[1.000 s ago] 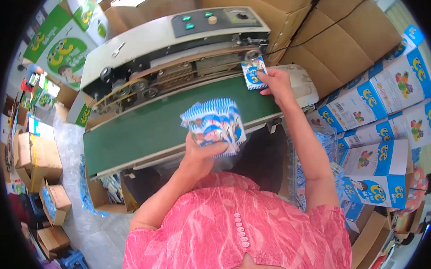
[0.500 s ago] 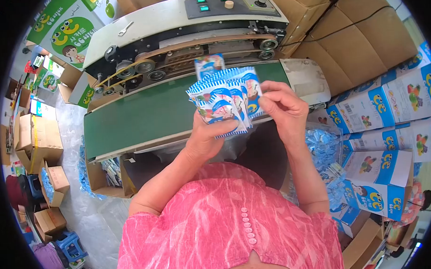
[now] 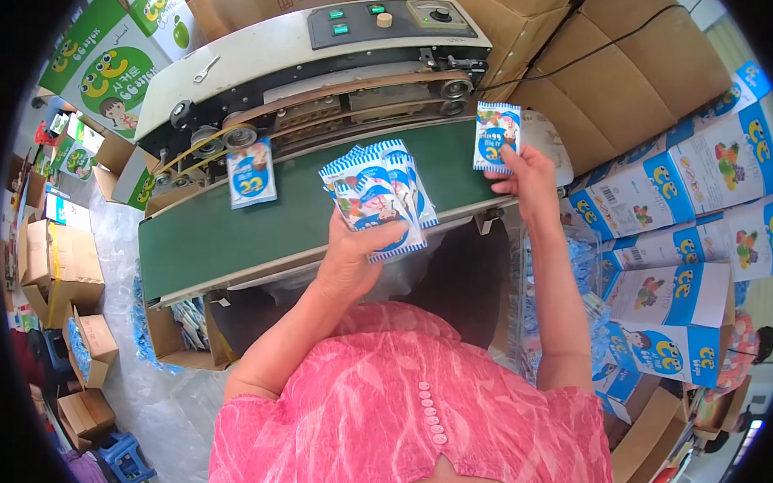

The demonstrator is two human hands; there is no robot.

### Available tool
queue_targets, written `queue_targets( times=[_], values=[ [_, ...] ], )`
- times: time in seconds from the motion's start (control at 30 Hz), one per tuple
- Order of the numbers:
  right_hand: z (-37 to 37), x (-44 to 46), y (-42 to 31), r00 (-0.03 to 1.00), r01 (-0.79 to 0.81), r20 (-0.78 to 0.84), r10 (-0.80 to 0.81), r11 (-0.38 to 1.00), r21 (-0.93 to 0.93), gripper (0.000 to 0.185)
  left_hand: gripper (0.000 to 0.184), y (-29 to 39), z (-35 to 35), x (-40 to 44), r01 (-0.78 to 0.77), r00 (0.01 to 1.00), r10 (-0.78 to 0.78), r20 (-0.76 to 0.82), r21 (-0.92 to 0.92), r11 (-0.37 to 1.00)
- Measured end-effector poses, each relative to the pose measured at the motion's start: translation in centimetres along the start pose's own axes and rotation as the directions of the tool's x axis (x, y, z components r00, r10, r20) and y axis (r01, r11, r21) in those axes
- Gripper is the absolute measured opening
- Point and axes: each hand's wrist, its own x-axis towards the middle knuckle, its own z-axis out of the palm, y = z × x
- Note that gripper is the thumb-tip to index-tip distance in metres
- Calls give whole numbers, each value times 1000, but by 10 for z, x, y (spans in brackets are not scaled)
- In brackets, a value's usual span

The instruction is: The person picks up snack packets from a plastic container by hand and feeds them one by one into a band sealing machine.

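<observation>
My left hand [image 3: 357,251] grips a fanned bunch of blue-and-white candy packets [image 3: 372,195] over the front of the green conveyor belt [image 3: 208,239]. To the right, my right hand [image 3: 529,177] pinches one candy packet [image 3: 496,135] by its lower right part, holding it upright near the belt's right end. Another packet [image 3: 252,174] is on the left part of the belt, its upper end at the rollers of the band sealing machine [image 3: 312,74].
A wrench [image 3: 206,69] lies on the machine's top. Printed cartons [image 3: 649,190] are stacked at the right. Below my right arm is a clear bin [image 3: 524,279] of blue packets. An open cardboard box [image 3: 177,334] with packets stands under the belt's left side.
My right hand has drawn one packet off the bunch and carried it right. The packet that was behind the bunch is no longer there; one now shows farther left on the belt.
</observation>
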Motion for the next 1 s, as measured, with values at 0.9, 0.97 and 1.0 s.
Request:
queue_targets(
  times=[0.9, 0.97, 1.0],
  values=[
    [47, -48, -21, 917, 65, 393, -69, 998, 25, 13, 50, -4, 0, 7, 40, 998, -40, 51, 4, 999],
    [33, -39, -10, 912, 116, 404, -65, 988, -101, 13, 50, -9, 1, 7, 30, 998, -32, 57, 39, 999],
    [27, -34, -7, 909, 142, 411, -64, 976, -164, 13, 50, -7, 0, 7, 31, 997, -33, 62, 38, 999]
  ],
)
